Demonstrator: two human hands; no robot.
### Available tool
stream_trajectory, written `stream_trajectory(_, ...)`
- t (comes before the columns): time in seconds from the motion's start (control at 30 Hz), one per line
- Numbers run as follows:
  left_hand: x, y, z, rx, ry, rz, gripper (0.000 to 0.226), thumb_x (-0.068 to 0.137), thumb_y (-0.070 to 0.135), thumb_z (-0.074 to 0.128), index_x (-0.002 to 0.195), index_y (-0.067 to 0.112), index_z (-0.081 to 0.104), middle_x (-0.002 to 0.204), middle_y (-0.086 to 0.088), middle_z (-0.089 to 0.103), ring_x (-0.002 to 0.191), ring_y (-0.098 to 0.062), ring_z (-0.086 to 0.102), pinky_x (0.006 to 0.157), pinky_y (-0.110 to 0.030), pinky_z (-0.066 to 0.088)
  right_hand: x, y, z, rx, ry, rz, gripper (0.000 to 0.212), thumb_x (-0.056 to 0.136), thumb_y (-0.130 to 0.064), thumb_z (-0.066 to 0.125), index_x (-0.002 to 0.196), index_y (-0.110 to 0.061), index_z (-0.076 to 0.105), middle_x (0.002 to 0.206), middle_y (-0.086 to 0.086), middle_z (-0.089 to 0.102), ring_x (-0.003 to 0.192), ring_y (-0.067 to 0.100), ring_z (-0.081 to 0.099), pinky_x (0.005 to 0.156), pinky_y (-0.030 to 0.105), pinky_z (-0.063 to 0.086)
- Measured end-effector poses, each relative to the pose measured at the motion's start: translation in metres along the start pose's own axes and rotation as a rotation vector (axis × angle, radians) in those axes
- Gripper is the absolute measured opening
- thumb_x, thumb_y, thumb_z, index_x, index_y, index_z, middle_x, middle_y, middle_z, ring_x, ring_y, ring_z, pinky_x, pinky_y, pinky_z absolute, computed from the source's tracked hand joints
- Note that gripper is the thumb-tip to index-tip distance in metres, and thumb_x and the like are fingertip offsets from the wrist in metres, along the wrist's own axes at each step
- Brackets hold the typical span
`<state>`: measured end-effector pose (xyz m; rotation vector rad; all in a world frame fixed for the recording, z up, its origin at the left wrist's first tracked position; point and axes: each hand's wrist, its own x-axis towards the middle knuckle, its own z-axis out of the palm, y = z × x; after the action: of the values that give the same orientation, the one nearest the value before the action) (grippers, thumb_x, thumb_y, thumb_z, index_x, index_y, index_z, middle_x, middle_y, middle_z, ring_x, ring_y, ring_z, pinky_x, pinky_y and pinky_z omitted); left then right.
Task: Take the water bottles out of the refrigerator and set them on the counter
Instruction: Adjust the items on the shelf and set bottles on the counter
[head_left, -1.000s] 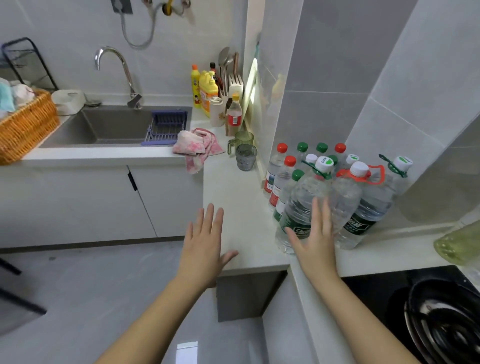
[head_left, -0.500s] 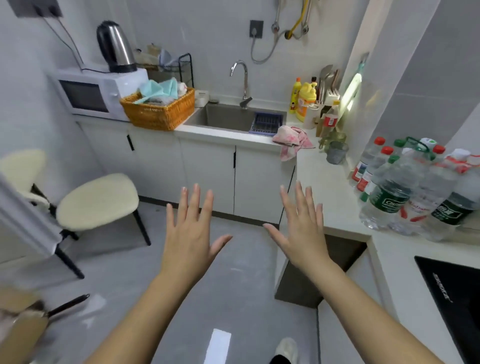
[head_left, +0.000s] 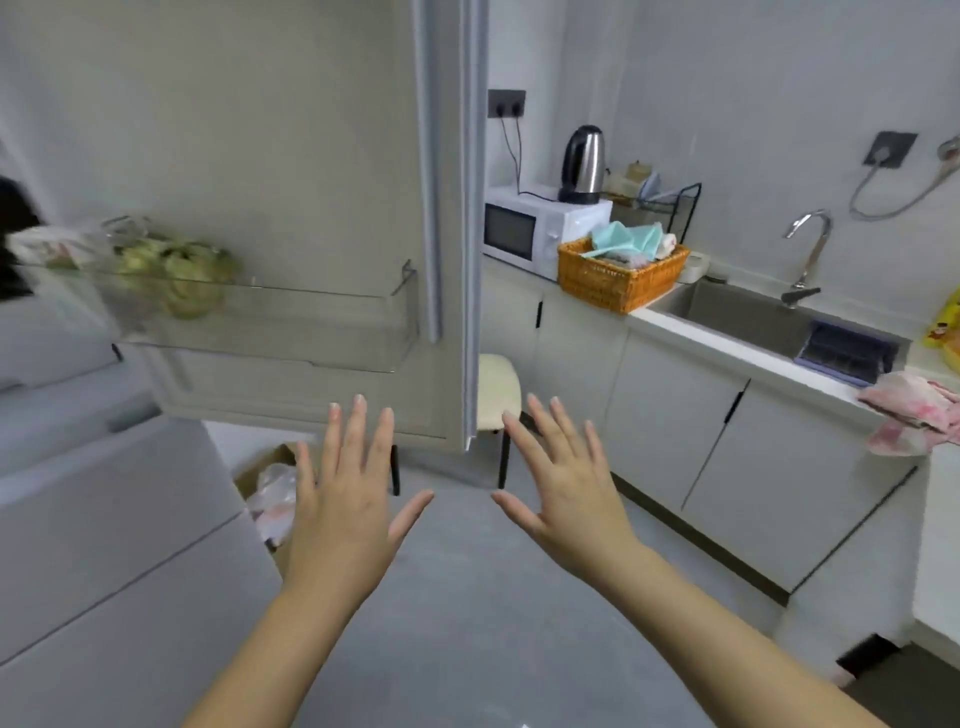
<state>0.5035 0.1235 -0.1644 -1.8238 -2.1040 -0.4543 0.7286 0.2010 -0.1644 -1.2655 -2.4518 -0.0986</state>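
left hand (head_left: 343, 514): fully spread, palm down, five fingers splayed; nothing gripped, nothing touched; held over the floor, below the fridge door (head_left: 291, 208)
right hand (head_left: 566, 493): fully spread, palm down, thumb out toward the left hand; empty, no contact; level with the left hand, a gap kept between the two
hands count: two, both bare, forearms in frame
water bottles: none seen in this view; location cannot be told
refrigerator: one door swung open, inner side facing the camera; one clear door shelf (head_left: 291, 312) seen, greenish blurred items in its left part; white cabinet body (head_left: 104, 519) at lower left
counter (head_left: 737, 353): at right, sink set into it; one microwave (head_left: 540, 228), one kettle (head_left: 583, 163) on top of it, one orange basket (head_left: 618, 275) just beside the microwave, one faucet (head_left: 808, 254), one pink cloth (head_left: 909, 413) hung over the edge
floor: one stool (head_left: 497, 389) behind the door edge
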Motion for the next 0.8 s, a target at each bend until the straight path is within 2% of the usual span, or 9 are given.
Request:
stream_trajectory(0.1, -0.008, -0.056, -0.001, 0.047, 0.004, -0.116, 0.087, 0.085, 0.068, 0.024, 0.150, 0.011, 0.027, 0.158, -0.015, 0.023, 0.147, -0.034, 0.016, 0.109, -0.061, 0.026, 0.041, -0.044, 0.028, 0.051, -0.048, -0.136, 0.075, 0.091, -0.067, 0.027, 0.155, -0.034, 0.006, 0.164, 0.001, 0.006, 0.151, 0.023, -0.002, 0.120, 0.047, 0.004)
stream_trajectory(0.23, -0.014, -0.124, 0.001, 0.122, 0.006, -0.250, 0.085, 0.085, 0.067, 0.029, 0.148, 0.010, 0.028, 0.156, -0.017, 0.026, 0.147, -0.032, 0.014, 0.109, -0.063, 0.025, 0.095, -0.106, 0.069, 0.108, -0.099, -0.304, 0.070, 0.090, -0.063, 0.039, 0.150, -0.029, 0.026, 0.157, 0.007, 0.033, 0.145, 0.031, 0.029, 0.114, 0.053, 0.028)
stream_trajectory(0.3, -0.013, -0.158, 0.002, 0.156, -0.007, -0.319, 0.084, 0.085, 0.066, 0.029, 0.147, 0.009, 0.030, 0.156, -0.017, 0.026, 0.146, -0.031, 0.013, 0.109, -0.062, 0.024, 0.123, -0.137, 0.091, 0.124, -0.122, -0.386, 0.069, 0.089, -0.061, 0.041, 0.148, -0.027, 0.030, 0.154, 0.009, 0.038, 0.142, 0.033, 0.036, 0.109, 0.056, 0.034)
stream_trajectory(0.4, -0.017, -0.206, 0.002, 0.202, -0.036, -0.426, 0.087, 0.085, 0.068, 0.024, 0.147, 0.008, 0.035, 0.155, -0.017, 0.026, 0.145, -0.034, 0.016, 0.109, -0.062, 0.025, 0.165, -0.181, 0.120, 0.110, -0.177, -0.495, 0.069, 0.090, -0.061, 0.034, 0.149, -0.027, 0.027, 0.156, 0.008, 0.034, 0.144, 0.032, 0.033, 0.112, 0.054, 0.028)
stream_trajectory(0.5, -0.030, -0.248, -0.003, 0.260, -0.041, -0.533, 0.089, 0.089, 0.071, 0.012, 0.146, 0.007, 0.037, 0.153, -0.019, 0.031, 0.144, -0.036, 0.021, 0.108, -0.062, 0.025, 0.198, -0.226, 0.139, 0.144, -0.249, -0.619, 0.071, 0.091, -0.062, 0.025, 0.153, -0.031, 0.011, 0.164, 0.005, 0.012, 0.151, 0.028, 0.007, 0.116, 0.046, 0.000)
stream_trajectory(0.57, -0.043, -0.271, -0.005, 0.287, -0.036, -0.614, 0.085, 0.089, 0.068, 0.022, 0.145, 0.007, 0.037, 0.152, -0.019, 0.033, 0.143, -0.036, 0.023, 0.105, -0.063, 0.028, 0.212, -0.256, 0.152, 0.160, -0.260, -0.707, 0.072, 0.091, -0.062, 0.023, 0.154, -0.031, 0.007, 0.165, 0.004, 0.001, 0.151, 0.026, -0.005, 0.115, 0.043, -0.010)
stream_trajectory(0.63, -0.056, -0.292, -0.005, 0.285, -0.028, -0.702, 0.081, 0.089, 0.065, 0.037, 0.146, 0.008, 0.037, 0.154, -0.018, 0.030, 0.145, -0.035, 0.018, 0.106, -0.064, 0.029, 0.221, -0.287, 0.165, 0.139, -0.262, -0.766, 0.071, 0.092, -0.061, 0.030, 0.153, -0.029, 0.012, 0.164, 0.006, 0.011, 0.151, 0.029, 0.005, 0.117, 0.047, 0.000)
stream_trajectory(0.7, -0.066, -0.314, -0.006, 0.312, -0.016, -0.754, 0.081, 0.088, 0.065, 0.037, 0.146, 0.008, 0.036, 0.154, -0.017, 0.029, 0.145, -0.033, 0.016, 0.107, -0.063, 0.029, 0.230, -0.318, 0.171, 0.117, -0.252, -0.786, 0.070, 0.091, -0.060, 0.037, 0.150, -0.028, 0.021, 0.160, 0.008, 0.026, 0.148, 0.031, 0.022, 0.115, 0.052, 0.018)
stream_trajectory(0.8, -0.068, -0.350, -0.015, 0.333, 0.014, -0.783, 0.082, 0.090, 0.068, 0.034, 0.148, 0.009, 0.034, 0.157, -0.016, 0.024, 0.147, -0.033, 0.013, 0.111, -0.062, 0.024, 0.251, -0.361, 0.176, 0.149, -0.227, -0.816, 0.070, 0.092, -0.058, 0.039, 0.151, -0.030, 0.014, 0.161, 0.006, 0.021, 0.149, 0.030, 0.017, 0.115, 0.049, 0.011)
